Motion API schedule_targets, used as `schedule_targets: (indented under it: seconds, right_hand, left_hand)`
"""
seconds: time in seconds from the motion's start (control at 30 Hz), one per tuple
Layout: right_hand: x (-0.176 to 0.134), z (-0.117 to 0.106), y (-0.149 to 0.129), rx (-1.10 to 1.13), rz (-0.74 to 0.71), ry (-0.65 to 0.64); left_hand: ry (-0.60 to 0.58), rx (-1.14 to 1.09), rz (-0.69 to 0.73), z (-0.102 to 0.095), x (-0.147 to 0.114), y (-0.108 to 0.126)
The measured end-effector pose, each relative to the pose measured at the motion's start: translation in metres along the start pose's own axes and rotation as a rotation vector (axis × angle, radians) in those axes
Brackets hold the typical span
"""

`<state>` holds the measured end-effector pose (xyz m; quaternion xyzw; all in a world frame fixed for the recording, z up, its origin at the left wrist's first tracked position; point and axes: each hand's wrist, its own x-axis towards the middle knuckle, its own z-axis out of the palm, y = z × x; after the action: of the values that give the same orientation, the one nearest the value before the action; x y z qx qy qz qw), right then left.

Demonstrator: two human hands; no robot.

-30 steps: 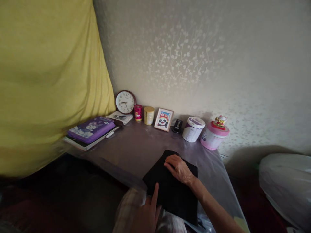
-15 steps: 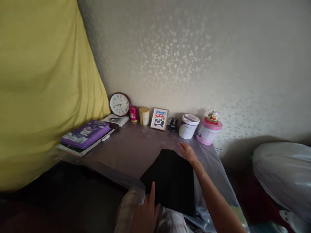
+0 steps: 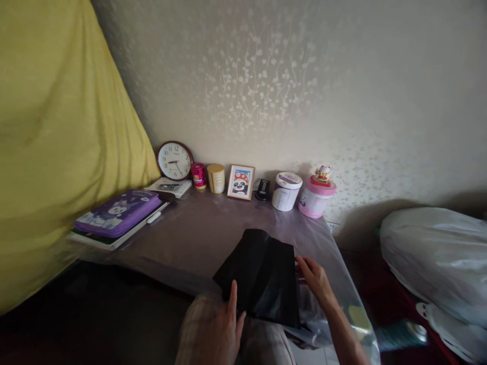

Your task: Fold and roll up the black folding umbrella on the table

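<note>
A thin black folded sheet (image 3: 262, 276), of cloth or plastic, lies over the front edge of the table with a crease down its middle. At its lower left edge is my left hand (image 3: 224, 324), index finger stretched along the top and thumb beside it; the edge lies in its grip, and the other fingers are hidden. My right hand (image 3: 315, 279) is at the sheet's right edge, fingers bent together against it. Below the sheet show my knees in plaid cloth (image 3: 198, 324).
Along the wall stand a round clock (image 3: 175, 160), a pink can (image 3: 198, 176), a yellow-lidded can (image 3: 216, 179), a panda picture frame (image 3: 241, 182), a black stapler-like object (image 3: 263, 190) and two tubs (image 3: 286, 192). A purple case (image 3: 117, 213) lies left. White plastic bag (image 3: 437, 258) sits right.
My right hand has moved down from the sheet's upper right corner to its right edge. The left hand stays at the lower left edge. The view has shifted slightly right.
</note>
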<state>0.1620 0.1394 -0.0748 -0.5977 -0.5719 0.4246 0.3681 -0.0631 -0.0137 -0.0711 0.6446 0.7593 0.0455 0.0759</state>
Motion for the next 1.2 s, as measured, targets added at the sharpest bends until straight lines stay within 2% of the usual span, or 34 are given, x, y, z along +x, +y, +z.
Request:
schedule_targets:
  seconds: [0.17, 0.27, 0.43, 0.57, 0.8, 0.93, 1.2]
  right_hand:
    - [-0.018, 0.011, -0.009, -0.168, -0.062, 0.080]
    - [-0.026, 0.014, -0.012, -0.235, -0.068, 0.116]
    - [-0.029, 0.017, -0.008, -0.322, -0.118, 0.167]
    - [-0.026, 0.017, -0.014, -0.164, -0.088, 0.111]
    - [-0.023, 0.027, -0.047, 0.210, -0.001, -0.032]
    - [-0.015, 0.042, -0.063, 0.286, -0.013, -0.087]
    - [0.004, 0.081, -0.083, 0.273, -0.045, -0.150]
  left_hand:
    - [0.076, 0.018, 0.020, 0.007, 0.001, -0.002]
    - [0.049, -0.048, 0.027, 0.013, 0.002, -0.002]
    - [0.022, -0.073, 0.024, 0.011, 0.002, -0.001]
    - [-0.007, -0.095, 0.022, 0.013, 0.003, -0.001]
    - [-0.093, -0.117, -0.010, 0.007, 0.004, 0.001]
    - [-0.104, -0.134, -0.011, 0.003, 0.005, 0.003]
    - [-0.172, -0.187, -0.039, 0.012, 0.008, 0.002]
